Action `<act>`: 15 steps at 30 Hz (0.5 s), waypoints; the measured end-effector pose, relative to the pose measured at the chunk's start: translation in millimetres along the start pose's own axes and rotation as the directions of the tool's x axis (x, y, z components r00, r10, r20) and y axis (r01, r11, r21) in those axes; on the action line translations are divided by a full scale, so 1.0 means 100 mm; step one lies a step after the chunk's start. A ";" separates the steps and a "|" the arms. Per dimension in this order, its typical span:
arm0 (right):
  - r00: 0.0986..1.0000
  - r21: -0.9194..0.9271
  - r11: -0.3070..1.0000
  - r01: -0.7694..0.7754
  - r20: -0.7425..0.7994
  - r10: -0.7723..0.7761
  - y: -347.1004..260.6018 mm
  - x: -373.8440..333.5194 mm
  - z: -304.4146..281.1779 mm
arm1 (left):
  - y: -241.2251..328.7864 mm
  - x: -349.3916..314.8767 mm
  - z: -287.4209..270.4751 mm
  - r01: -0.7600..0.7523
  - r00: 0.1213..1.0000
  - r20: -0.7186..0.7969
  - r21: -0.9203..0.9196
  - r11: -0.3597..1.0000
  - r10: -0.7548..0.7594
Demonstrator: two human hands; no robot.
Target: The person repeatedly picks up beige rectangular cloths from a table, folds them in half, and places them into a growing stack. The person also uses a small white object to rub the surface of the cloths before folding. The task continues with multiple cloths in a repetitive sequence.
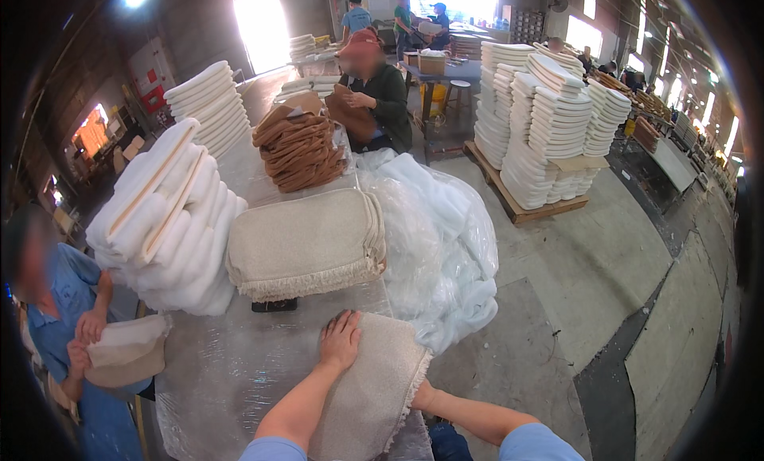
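A beige fabric piece (362, 389) with a frayed edge lies in front of me on the plastic-wrapped table (207, 381). My left hand (341, 339) rests flat on its upper left part, fingers spread. At the frayed right edge is my right hand (423, 396); its fingers are hidden by the fabric, so their grip does not show. Just beyond lies a stack of similar beige fabric pieces (306, 242) with a fringed near edge. A small black object (274, 305) peeks out from beneath that stack.
White padded cushions (171, 222) are piled at left, brown fabric covers (298, 151) farther back. Clear plastic with white padding (430, 246) bulges over the table's right side. Co-workers stand at left (72, 302) and across (382, 103). White pads (549, 127) fill a pallet.
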State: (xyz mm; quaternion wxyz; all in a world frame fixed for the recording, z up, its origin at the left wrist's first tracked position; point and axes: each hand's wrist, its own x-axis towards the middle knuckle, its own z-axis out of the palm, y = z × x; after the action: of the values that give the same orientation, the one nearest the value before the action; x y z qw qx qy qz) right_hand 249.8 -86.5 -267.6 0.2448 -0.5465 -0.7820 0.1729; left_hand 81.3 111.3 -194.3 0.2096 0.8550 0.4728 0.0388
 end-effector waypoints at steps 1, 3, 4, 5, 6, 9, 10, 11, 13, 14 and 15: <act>1.000 -0.006 1.000 -0.001 -0.001 0.001 -0.01 -0.01 -0.03 | 0.01 0.01 0.00 -0.006 1.000 -0.003 0.005 1.000 0.006; 0.998 -0.034 0.999 0.038 -0.049 -0.040 -0.03 0.00 -0.06 | 0.03 0.01 0.01 -0.016 1.000 -0.011 0.022 1.000 0.016; 0.996 -0.046 0.997 0.058 -0.071 -0.061 -0.04 0.00 -0.05 | 0.03 0.01 0.02 -0.017 1.000 -0.014 0.030 0.999 0.018; 0.998 -0.074 0.996 0.055 -0.036 -0.058 -0.03 0.02 -0.04 | 0.02 0.01 0.02 -0.021 0.999 -0.025 0.026 0.999 0.022; 0.998 -0.101 0.993 0.055 -0.002 -0.055 -0.01 0.05 -0.03 | 0.00 0.02 0.02 -0.024 0.999 -0.037 0.023 0.999 0.025; 0.999 -0.047 0.998 0.037 -0.015 -0.038 0.16 0.02 0.12 | 0.12 0.05 0.03 -0.049 0.998 -0.039 0.002 0.999 0.049; 0.998 -0.002 0.999 0.039 -0.044 -0.039 0.21 0.01 0.17 | 0.16 0.07 0.02 -0.055 0.998 -0.040 0.001 0.998 0.055; 0.998 0.024 0.999 0.031 -0.050 -0.030 0.13 0.04 0.15 | 0.09 0.04 0.01 -0.036 0.998 -0.046 0.002 0.999 0.036; 0.998 0.056 0.998 -0.005 -0.060 0.009 -0.01 -0.04 0.10 | 0.02 0.01 0.03 -0.021 0.998 -0.056 -0.015 1.000 0.021; 0.997 0.066 0.997 0.026 -0.077 -0.021 -0.02 -0.08 0.07 | 0.01 0.01 0.03 -0.032 0.998 -0.062 -0.018 0.999 0.031; 0.994 0.075 0.996 0.058 -0.093 -0.050 -0.04 -0.14 0.03 | 0.00 0.02 0.03 -0.043 0.997 -0.068 -0.021 0.999 0.041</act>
State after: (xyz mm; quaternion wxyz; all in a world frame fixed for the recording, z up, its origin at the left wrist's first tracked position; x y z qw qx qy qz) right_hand 249.1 -101.4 -270.8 0.3059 -0.5227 -0.7771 0.1712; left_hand 83.2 112.4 -197.5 0.2023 0.8605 0.4610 0.0772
